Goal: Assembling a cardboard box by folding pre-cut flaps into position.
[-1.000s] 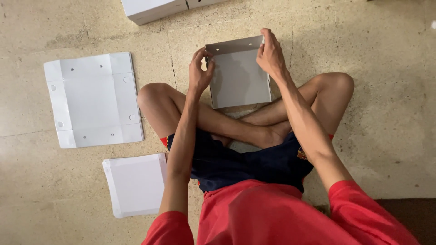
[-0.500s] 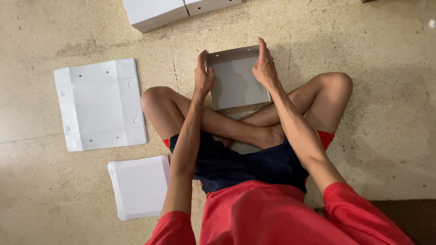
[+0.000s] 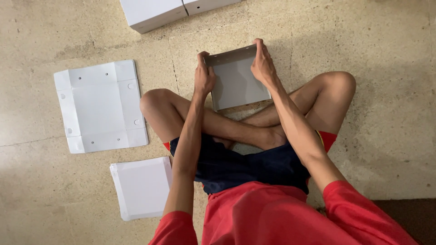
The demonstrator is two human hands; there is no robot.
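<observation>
The half-folded white box (image 3: 238,81) sits on the floor just beyond the person's crossed shins, its far wall already standing up and its base facing the camera. The left hand (image 3: 204,75) is closed around the box's left edge near the far corner, thumb and fingers pinching the flap there; the right hand (image 3: 262,63) is wrapped over the right far corner, fingers curled on the upright wall. Judging by this grip, the step in hand is raising and locking the side walls at the far corners, with the near side seemingly not yet formed. The next move likely calls for both hands to press the side flaps inward evenly so the corner tabs seat, keeping the base flat on the floor so the walls do not spring open. To the person's left a flat unfolded box blank (image 3: 99,106) with small holes lies spread on the concrete floor (image 3: 386,149), well apart from the hands, and nearer the left hip lies a smaller folded white piece (image 3: 141,187). At the top edge two finished white boxes (image 3: 175,11) stand side by side.
</observation>
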